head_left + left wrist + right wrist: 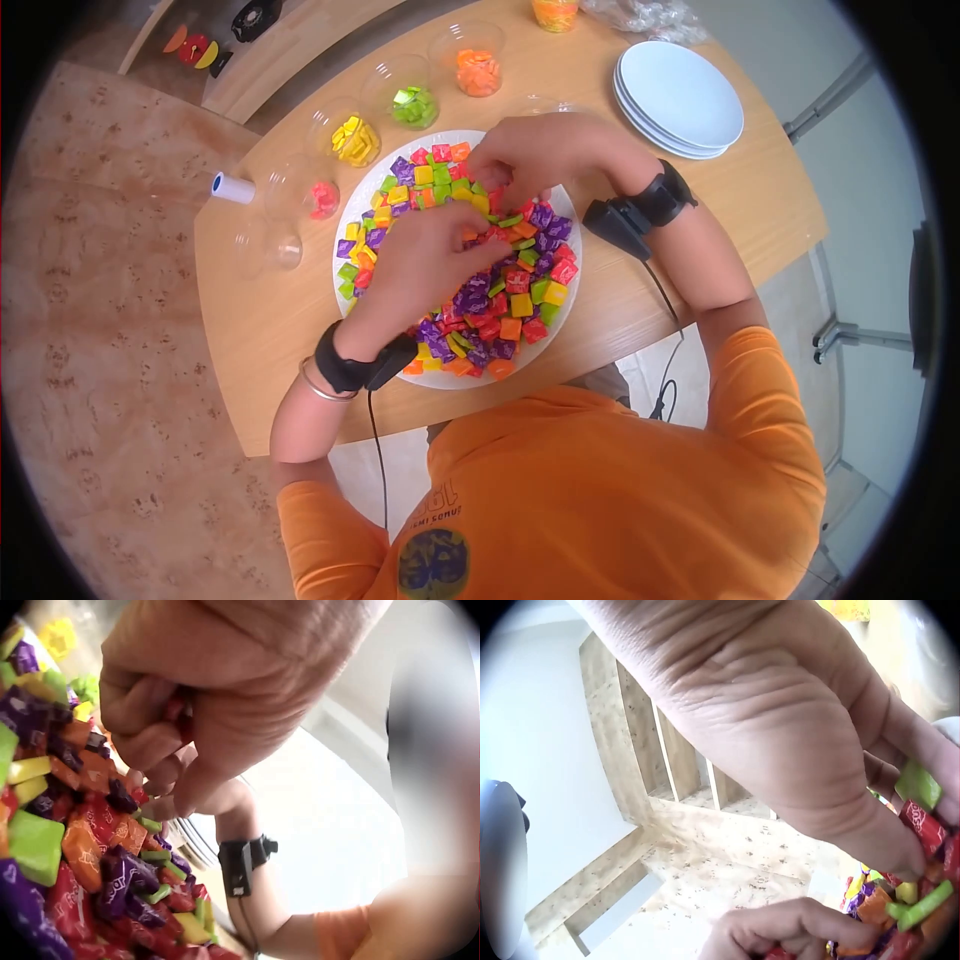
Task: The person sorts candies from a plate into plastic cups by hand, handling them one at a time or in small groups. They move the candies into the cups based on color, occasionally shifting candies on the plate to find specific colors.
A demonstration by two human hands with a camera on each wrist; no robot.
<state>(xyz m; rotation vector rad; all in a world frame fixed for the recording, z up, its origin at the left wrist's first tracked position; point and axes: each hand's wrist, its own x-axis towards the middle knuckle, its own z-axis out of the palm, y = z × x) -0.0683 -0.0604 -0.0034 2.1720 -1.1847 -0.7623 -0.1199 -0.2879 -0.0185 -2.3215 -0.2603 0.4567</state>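
A round white plate (345, 215) bears a heap of wrapped square candies (485, 290) in red, orange, yellow, green and purple. My left hand (425, 255) is over the middle of the heap, its fingers curled around a red candy (181, 720). Its index finger and thumb point at the pile. My right hand (550, 150) reaches down at the far right side of the plate, thumb and fingers apart. Between them lie a green candy (919, 786) and a red candy (924, 826) at the top of the pile.
Clear plastic cups along the far left edge hold red candies (322, 198), yellow candies (355, 140), green candies (413, 107) and orange candies (478, 73). A white roll (233, 188) lies beside them. Stacked white plates (680, 95) and a crumpled plastic bag (650, 18) are at the far right.
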